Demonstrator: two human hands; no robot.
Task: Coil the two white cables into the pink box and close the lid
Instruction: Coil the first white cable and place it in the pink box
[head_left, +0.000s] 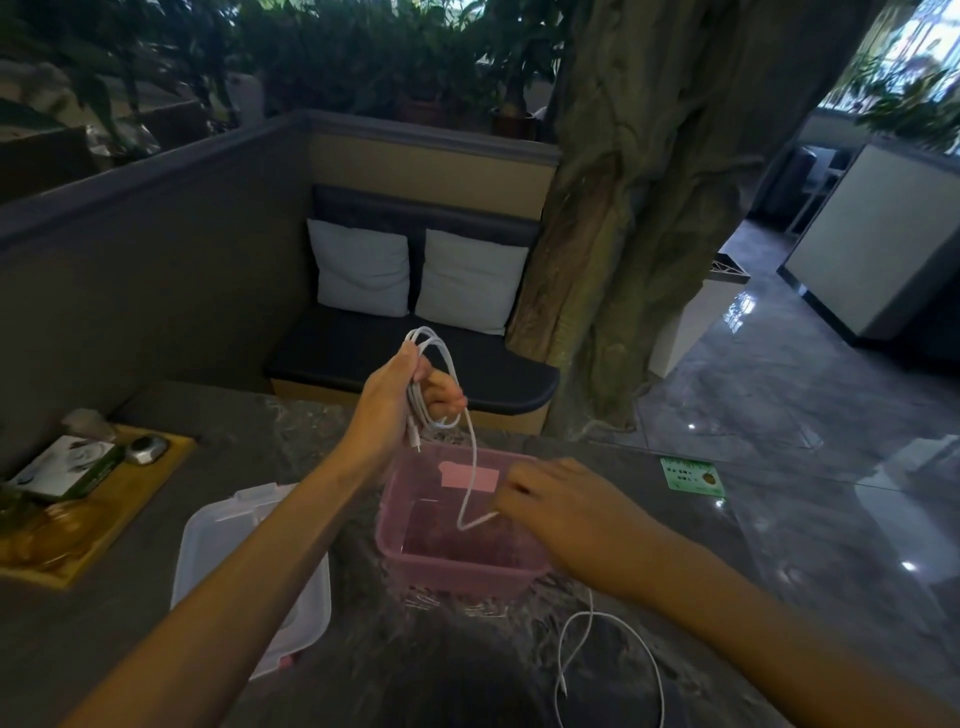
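Note:
The pink box (457, 569) stands open on the dark table, with nothing coiled inside that I can make out. My left hand (395, 395) is raised above its far edge and grips several loops of a white cable (434, 364); a plug end dangles below the hand. The cable's free tail drops over the box to my right hand (556, 501), which pinches it above the box's right rim. A second white cable (613, 644) lies loose on the table in front of the box. The translucent lid (218, 551) lies flat left of the box, partly under my left forearm.
A wooden tray (111, 512) with a tissue pack and small items sits at the table's left. A green card (693, 475) lies at the right edge. Beyond the table are a bench with two white cushions (415, 275) and a tree trunk (623, 234).

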